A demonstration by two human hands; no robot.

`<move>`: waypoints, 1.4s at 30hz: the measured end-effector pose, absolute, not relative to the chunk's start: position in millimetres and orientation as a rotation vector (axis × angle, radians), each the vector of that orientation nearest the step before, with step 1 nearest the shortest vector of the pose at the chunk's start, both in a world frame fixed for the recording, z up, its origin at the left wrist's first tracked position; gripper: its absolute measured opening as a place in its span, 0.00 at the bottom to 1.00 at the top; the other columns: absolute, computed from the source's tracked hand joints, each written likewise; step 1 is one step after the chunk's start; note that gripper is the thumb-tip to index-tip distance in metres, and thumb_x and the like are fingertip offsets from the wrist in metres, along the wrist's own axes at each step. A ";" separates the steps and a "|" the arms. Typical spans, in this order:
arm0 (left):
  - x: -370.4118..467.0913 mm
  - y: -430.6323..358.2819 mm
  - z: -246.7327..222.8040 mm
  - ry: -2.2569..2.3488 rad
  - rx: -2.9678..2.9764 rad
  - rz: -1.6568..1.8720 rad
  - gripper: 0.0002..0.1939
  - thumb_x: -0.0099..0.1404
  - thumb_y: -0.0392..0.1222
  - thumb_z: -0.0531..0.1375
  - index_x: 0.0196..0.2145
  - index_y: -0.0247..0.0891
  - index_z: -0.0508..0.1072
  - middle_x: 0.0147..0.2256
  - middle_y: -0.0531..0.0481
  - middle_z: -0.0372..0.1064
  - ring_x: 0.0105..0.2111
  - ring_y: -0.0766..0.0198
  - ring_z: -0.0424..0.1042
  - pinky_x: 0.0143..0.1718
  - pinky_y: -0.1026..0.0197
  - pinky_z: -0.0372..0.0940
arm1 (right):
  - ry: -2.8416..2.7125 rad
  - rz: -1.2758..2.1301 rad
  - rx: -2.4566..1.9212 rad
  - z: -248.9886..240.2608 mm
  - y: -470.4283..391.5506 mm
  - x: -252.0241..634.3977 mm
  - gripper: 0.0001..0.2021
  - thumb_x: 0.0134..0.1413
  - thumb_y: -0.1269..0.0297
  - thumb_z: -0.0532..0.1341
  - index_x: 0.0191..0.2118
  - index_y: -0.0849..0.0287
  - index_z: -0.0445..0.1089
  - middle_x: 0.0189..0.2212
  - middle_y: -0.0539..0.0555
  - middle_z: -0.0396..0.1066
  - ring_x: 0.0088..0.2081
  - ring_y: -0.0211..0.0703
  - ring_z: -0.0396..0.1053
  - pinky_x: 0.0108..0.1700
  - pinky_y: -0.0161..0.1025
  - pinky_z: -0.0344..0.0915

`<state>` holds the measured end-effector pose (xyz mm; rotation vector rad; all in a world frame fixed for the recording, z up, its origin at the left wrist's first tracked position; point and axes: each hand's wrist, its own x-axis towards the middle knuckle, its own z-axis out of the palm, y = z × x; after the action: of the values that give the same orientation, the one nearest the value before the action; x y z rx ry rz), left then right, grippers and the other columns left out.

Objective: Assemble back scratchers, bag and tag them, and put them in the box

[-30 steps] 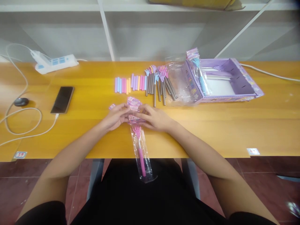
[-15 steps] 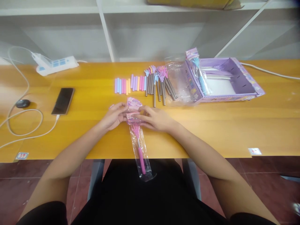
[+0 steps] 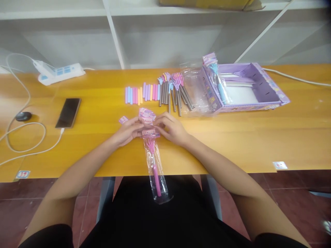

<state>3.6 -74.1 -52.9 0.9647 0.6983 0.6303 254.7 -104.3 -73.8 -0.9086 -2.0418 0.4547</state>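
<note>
A pink back scratcher (image 3: pixel 156 177) lies in a clear plastic bag (image 3: pixel 163 186) that hangs over the table's front edge toward my lap. At the bag's top is a printed header card (image 3: pixel 150 132). My left hand (image 3: pixel 128 132) is closed on the card's left side. From the right, my right hand (image 3: pixel 172 129) pinches near the card's upper edge with thumb and fingers. Other printed cards (image 3: pixel 147 115) lie just beyond my fingertips, partly hidden by them. One small card (image 3: pixel 123 119) rests beside my left hand.
Short coloured sleeves (image 3: pixel 136 95) lie in rows behind my hands, beside several metal-handled back scratchers (image 3: pixel 176 93). A purple box (image 3: pixel 248 108) at the right holds a bagged blue back scratcher (image 3: pixel 221 89). On the left are a phone (image 3: pixel 68 113), cables and a power strip (image 3: pixel 62 73).
The bagged back scratcher and its header card have shifted slightly toward me. My right fingers have drawn back from across the card into a pinch, and more of the small left card shows.
</note>
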 end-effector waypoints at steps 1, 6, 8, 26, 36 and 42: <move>3.1 -73.7 -53.3 0.685 0.965 0.623 0.12 0.69 0.44 0.70 0.40 0.38 0.72 0.51 0.37 0.82 0.54 0.49 0.81 0.49 0.52 0.75 | -2.032 0.469 -0.898 -73.3 -104.6 254.4 0.03 0.74 0.64 0.61 0.47 0.54 0.71 0.47 0.58 0.73 0.38 0.43 0.74 0.39 0.42 0.74; 0.7 -72.8 -55.1 0.653 0.992 0.588 0.12 0.68 0.44 0.70 0.44 0.37 0.74 0.49 0.41 0.82 0.49 0.53 0.82 0.49 0.51 0.76 | -1.966 0.572 -0.791 -71.0 -104.7 252.2 0.02 0.72 0.69 0.62 0.44 0.55 0.68 0.43 0.55 0.74 0.36 0.39 0.73 0.36 0.38 0.72; 0.1 -72.7 -55.3 0.647 0.996 0.578 0.13 0.66 0.43 0.71 0.44 0.37 0.75 0.48 0.41 0.82 0.48 0.53 0.82 0.51 0.49 0.75 | -1.956 0.561 -0.736 -69.8 -104.8 252.6 0.04 0.71 0.70 0.63 0.43 0.55 0.68 0.41 0.54 0.74 0.36 0.39 0.73 0.36 0.37 0.72; -3.3 -69.3 -62.4 0.712 1.272 0.570 0.18 0.62 0.47 0.77 0.45 0.35 0.80 0.47 0.40 0.83 0.46 0.58 0.82 0.50 0.56 0.74 | -2.242 0.456 -0.607 -73.0 -109.8 256.1 0.06 0.65 0.70 0.66 0.46 0.55 0.77 0.44 0.55 0.70 0.41 0.41 0.72 0.40 0.39 0.72; -1.0 -69.4 -61.3 0.683 1.327 0.487 0.22 0.56 0.42 0.79 0.45 0.36 0.78 0.48 0.42 0.83 0.49 0.56 0.83 0.56 0.52 0.74 | -2.302 0.467 -0.611 -74.1 -107.6 256.6 0.03 0.66 0.70 0.66 0.42 0.56 0.77 0.46 0.57 0.69 0.41 0.41 0.70 0.41 0.39 0.71; 1.8 -69.6 -57.9 0.773 1.407 0.554 0.19 0.61 0.49 0.76 0.42 0.36 0.79 0.44 0.43 0.83 0.46 0.56 0.83 0.53 0.53 0.74 | -2.327 0.473 -0.605 -71.3 -107.2 260.0 0.06 0.67 0.69 0.66 0.47 0.54 0.78 0.48 0.56 0.69 0.42 0.41 0.71 0.41 0.39 0.72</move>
<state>1.8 -69.6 -57.9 1.4075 0.7725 0.5542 260.0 -107.2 -71.3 -0.6047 -2.3266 0.4732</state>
